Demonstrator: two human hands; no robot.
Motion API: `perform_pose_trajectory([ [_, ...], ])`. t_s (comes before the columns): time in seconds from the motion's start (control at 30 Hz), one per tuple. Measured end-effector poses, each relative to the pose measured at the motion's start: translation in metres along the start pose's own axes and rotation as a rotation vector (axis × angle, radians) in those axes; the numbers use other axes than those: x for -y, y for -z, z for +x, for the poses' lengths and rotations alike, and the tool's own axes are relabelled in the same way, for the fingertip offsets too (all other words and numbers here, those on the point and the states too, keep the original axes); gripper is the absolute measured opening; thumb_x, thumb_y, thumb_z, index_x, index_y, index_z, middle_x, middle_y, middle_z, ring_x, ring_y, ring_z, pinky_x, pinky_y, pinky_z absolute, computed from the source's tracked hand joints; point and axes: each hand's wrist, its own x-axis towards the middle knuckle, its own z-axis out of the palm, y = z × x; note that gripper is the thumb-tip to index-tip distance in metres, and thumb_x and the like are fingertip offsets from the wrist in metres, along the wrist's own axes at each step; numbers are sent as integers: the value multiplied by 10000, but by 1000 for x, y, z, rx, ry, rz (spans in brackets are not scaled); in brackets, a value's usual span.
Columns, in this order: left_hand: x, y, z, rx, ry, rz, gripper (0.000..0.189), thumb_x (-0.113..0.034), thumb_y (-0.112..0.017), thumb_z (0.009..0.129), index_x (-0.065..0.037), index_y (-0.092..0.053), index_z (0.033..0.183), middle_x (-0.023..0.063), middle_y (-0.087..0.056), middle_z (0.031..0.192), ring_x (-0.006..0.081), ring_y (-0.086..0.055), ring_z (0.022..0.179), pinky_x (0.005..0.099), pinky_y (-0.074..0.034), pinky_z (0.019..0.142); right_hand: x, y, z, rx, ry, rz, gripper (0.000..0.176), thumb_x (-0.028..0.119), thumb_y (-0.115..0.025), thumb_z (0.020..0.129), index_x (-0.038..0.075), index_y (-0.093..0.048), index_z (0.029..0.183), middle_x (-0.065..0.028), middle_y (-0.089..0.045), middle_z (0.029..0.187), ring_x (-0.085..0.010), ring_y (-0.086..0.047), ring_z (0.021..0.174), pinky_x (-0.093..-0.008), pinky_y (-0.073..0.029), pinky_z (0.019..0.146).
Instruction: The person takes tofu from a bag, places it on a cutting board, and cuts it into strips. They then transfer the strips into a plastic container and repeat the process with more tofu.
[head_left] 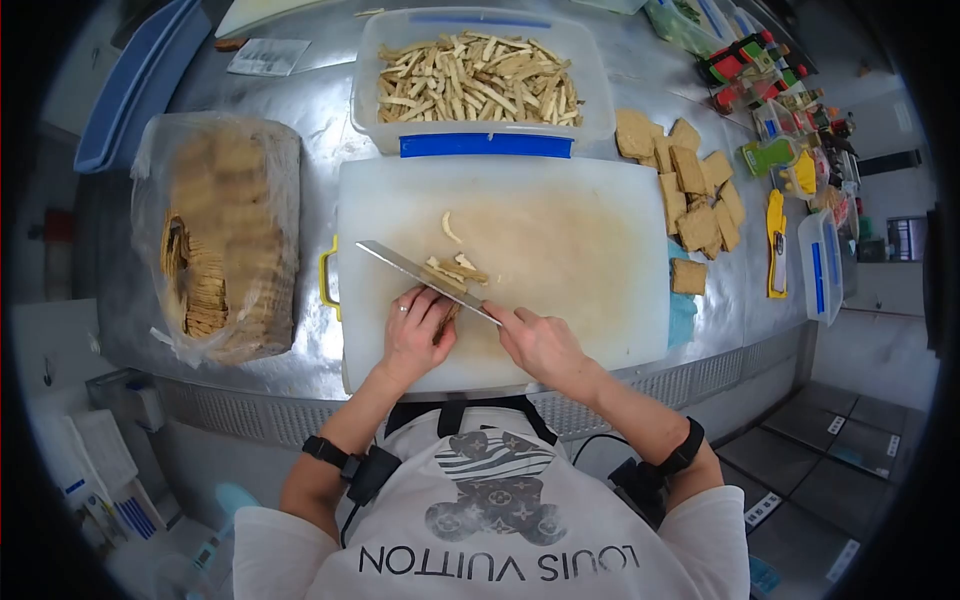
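On the white cutting board, my right hand grips a knife, its blade slanting up to the left. My left hand presses its curled fingers on a brown piece of what looks like dried tofu, close against the blade. Most of that piece is hidden by the fingers and the knife. Just beyond the blade lie a few cut tofu strips. One pale curved strip rests apart, farther up the board.
Behind the board stands a clear plastic tub heaped with cut strips. A bag of stacked brown sheets sits at left. Several square tofu slabs lie at right, near a yellow-handled tool and bottles. A blue tray is at far left.
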Motion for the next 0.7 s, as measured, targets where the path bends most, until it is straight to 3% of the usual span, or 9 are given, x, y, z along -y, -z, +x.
perform_pose_trajectory([
  [0.23,3,0,-6,23,-27,36,278,-75,-671,642,-52,-622,914,99,-566,981,308,-507,926,399,-439,788,21,40,-19,153,-24,-37,377,87,-553,812,60,-500,1184,-133,-576,682,-305,-588,542,-387,-498,495],
  [0.4,4,-1,-11,7,-1,34,267,-67,-670,642,-50,-624,904,101,-568,959,312,-509,913,395,-443,778,5,-5,0,28,29,-57,384,88,-557,808,56,-499,1186,-130,-572,677,-300,-590,534,-385,-493,479],
  [0.53,0,3,-7,-15,-2,33,260,-60,-670,638,-42,-622,892,107,-565,943,316,-512,905,396,-448,775,3,8,-1,2,41,-9,378,89,-557,810,57,-499,1183,-131,-570,675,-306,-592,539,-387,-490,476],
  [0.7,6,-1,-17,11,-10,28,258,-57,-669,639,-37,-621,892,112,-566,947,322,-516,936,396,-450,798,22,36,-17,146,12,-28,373,97,-555,814,61,-500,1182,-135,-575,690,-311,-593,547,-394,-488,481],
])
